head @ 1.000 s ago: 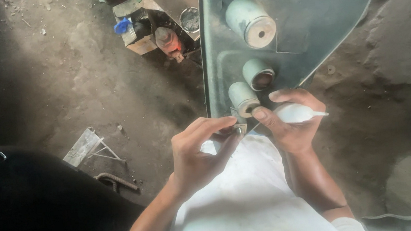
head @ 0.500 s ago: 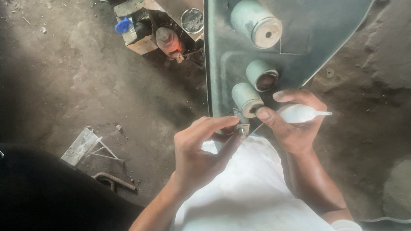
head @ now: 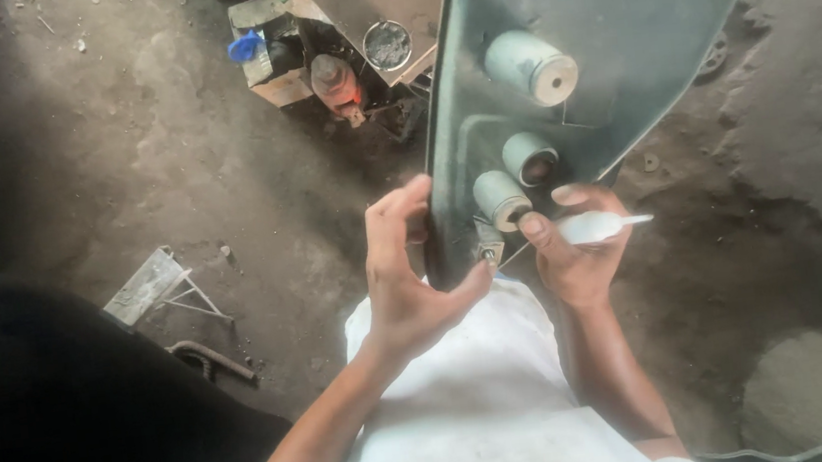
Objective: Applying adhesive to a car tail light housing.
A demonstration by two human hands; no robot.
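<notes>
Three pale cylinders [head: 502, 198] jut from one green panel [head: 602, 22], cut off above. Left hand [head: 413, 271] pinches its near edge; right hand [head: 574, 250] grips one white tool [head: 597, 227].

Panel [head: 603, 32] upright between both hands, three cylinders [head: 530, 67] on it, clutter [head: 314, 59] behind-left.

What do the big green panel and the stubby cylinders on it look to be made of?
Panel: probably painted sheet metal, going by its thin edge, pressed contours and dull grey-green coat with scuffs. Cylinders: likely metal bushes or spacers, same pale coating, darker bare-looking end faces; rubber can't be ruled out. The left hand grips the panel's edge.
</notes>
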